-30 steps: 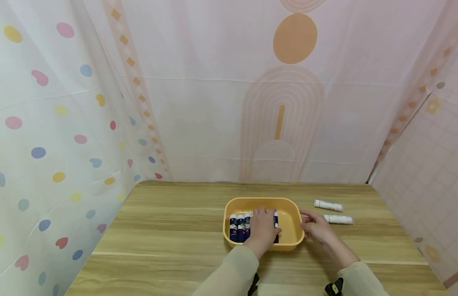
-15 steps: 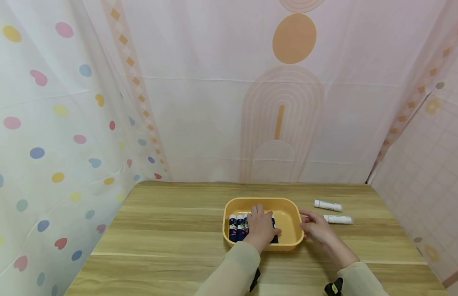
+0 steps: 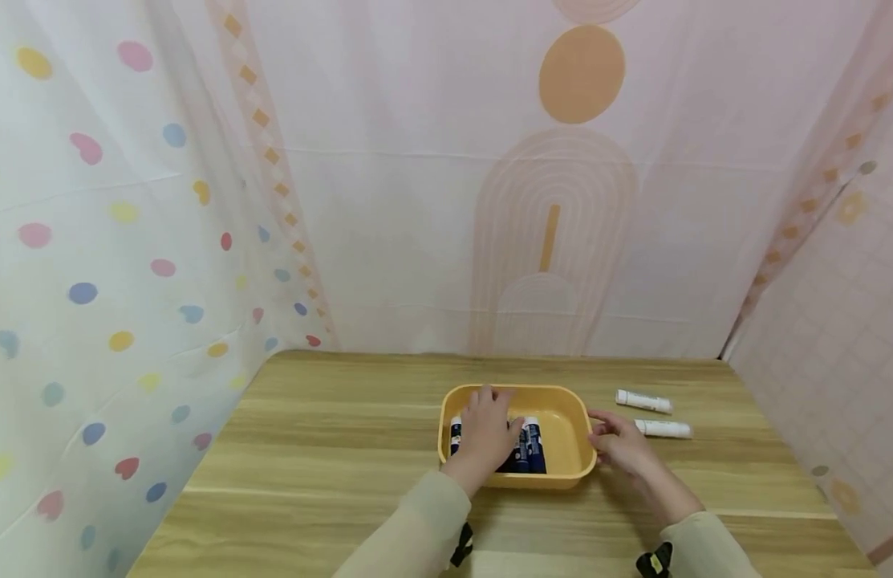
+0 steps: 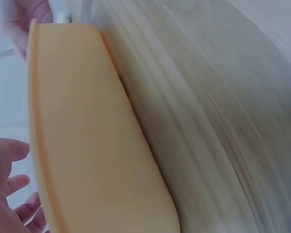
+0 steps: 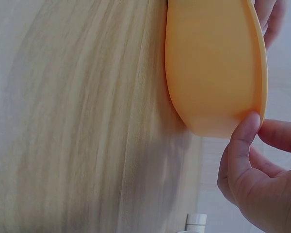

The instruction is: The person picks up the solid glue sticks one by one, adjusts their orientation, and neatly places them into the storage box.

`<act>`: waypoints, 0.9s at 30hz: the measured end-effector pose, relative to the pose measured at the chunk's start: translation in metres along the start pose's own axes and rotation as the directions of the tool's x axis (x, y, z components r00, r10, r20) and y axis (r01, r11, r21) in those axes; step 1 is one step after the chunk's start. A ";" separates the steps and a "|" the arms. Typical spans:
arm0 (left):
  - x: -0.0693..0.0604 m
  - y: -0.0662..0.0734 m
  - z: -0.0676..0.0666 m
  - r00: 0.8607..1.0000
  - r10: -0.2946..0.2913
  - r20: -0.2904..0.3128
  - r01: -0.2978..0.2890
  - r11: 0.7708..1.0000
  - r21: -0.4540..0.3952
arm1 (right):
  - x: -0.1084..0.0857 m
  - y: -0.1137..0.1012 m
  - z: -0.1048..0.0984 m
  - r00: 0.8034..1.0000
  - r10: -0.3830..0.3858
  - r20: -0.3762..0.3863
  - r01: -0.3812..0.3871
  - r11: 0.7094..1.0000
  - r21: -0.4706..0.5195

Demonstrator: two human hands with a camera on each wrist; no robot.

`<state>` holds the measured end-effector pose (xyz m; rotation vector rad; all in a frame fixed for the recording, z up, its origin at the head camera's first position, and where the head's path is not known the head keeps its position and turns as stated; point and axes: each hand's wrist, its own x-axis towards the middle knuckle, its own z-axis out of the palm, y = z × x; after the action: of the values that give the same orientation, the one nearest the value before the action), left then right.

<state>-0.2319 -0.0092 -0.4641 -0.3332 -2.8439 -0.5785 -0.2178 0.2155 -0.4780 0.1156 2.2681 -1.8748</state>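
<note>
A yellow plastic box (image 3: pixel 565 433) stands on the wooden table. Inside lie dark blue glue sticks with white caps (image 3: pixel 535 446), side by side; some are hidden under the left hand. My left hand (image 3: pixel 485 432) is over the left part of the box, its fingers apart; in the left wrist view that hand (image 4: pixel 9 191) shows loosely bent fingers above the rim. Whether it touches the glue sticks is hidden. My right hand (image 3: pixel 623 443) holds the box's right end; in the right wrist view its thumb and finger pinch the rim (image 5: pixel 263 92).
Two white tubes lie to the right of the box: one farther back (image 3: pixel 644 400), the other nearer (image 3: pixel 664 429), just beyond the right hand. A patterned curtain (image 3: pixel 388 241) hangs behind the table (image 3: pixel 309 466), with others at both sides.
My left hand has moved left within the box, uncovering glue sticks on the right and covering those at the left. The right hand stays on the rim.
</note>
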 end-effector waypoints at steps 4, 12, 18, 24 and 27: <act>-0.006 -0.018 -0.012 0.999 0.027 -0.046 -0.030 0.998 -0.049 | 0.000 0.000 0.001 1.000 0.000 0.012 0.000 1.000 0.009; -0.020 -0.065 -0.025 0.993 -0.059 -0.106 0.030 0.967 -0.251 | -0.001 0.000 0.002 1.000 -0.008 0.017 0.007 1.000 0.023; -0.024 -0.086 -0.027 0.987 -0.163 -0.005 0.147 0.905 -0.399 | -0.002 -0.001 0.000 1.000 -0.006 0.018 0.006 1.000 0.024; -0.028 -0.093 -0.028 0.971 -0.206 0.125 0.240 0.786 -0.569 | -0.003 0.000 -0.001 1.000 -0.004 0.028 0.004 1.000 0.022; -0.030 -0.093 -0.027 0.955 -0.229 0.189 0.296 0.713 -0.636 | -0.003 0.000 -0.001 1.000 -0.005 0.028 0.005 1.000 0.023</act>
<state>-0.2238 -0.1088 -0.4808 -0.0491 -2.6807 -1.6854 -0.2154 0.2163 -0.4773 0.0864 2.2315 -1.8929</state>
